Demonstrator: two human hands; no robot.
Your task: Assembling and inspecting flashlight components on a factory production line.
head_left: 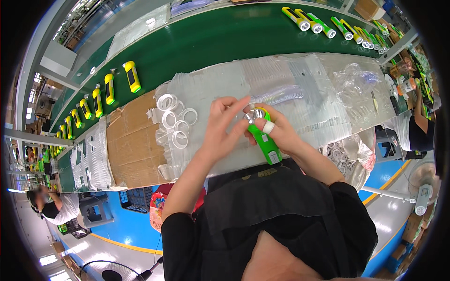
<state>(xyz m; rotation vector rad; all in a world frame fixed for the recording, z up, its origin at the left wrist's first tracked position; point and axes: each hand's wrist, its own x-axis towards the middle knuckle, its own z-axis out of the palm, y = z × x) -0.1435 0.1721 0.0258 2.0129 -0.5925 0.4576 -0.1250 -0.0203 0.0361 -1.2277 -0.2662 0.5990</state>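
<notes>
A green and yellow flashlight point(268, 146) is gripped in my right hand point(280, 129), its shiny head facing up and away and its tail toward my body. A white band wraps the thumb of that hand. My left hand point(224, 122) is at the flashlight's head, index finger stretched out and thumb tip beside the reflector, with a gap between them. I see nothing held in it, though a thin clear part could escape notice. Just beyond my hands lies a row of overlapping clear discs point(283, 95). Several white rings point(174, 122) lie loose left of my left hand.
Along the far side runs a green conveyor belt point(211, 40) with yellow flashlights point(132, 77) at left and more flashlights point(309, 21) at right. Cardboard point(136, 140) covers the bench's left part; crumpled clear plastic point(358, 79) lies at right. A bag of rings point(344, 157) sits by the near right edge.
</notes>
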